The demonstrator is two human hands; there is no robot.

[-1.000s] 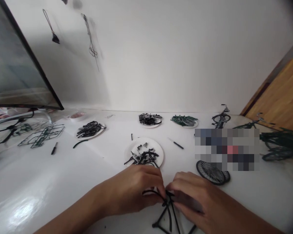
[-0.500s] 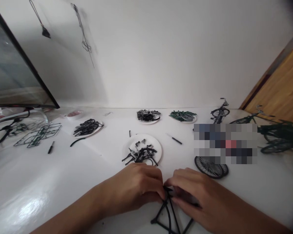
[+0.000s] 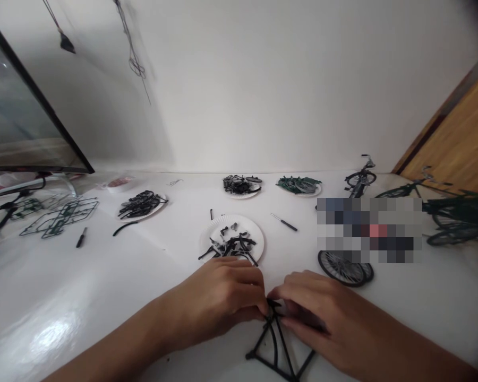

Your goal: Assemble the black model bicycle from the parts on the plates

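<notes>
Far left, a green plastic sprue [image 3: 59, 217] flat on the white table [image 3: 83, 297]. Near centre, a paper plate [image 3: 249, 225] heaped with black plastic parts [image 3: 233, 246]. Below it, the left hand [image 3: 219, 300], closed, fingertips pinching the top joint of a black model bicycle frame [image 3: 276, 339], which sits at the table's near edge. Far off, a small screwdriver [image 3: 283, 223]. Then the right hand [image 3: 306, 307], closed on that same joint from the other side. Farther right, a spoked model wheel [image 3: 338, 268].

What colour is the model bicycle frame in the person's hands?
Black: the frame shows best in the head view.
</notes>
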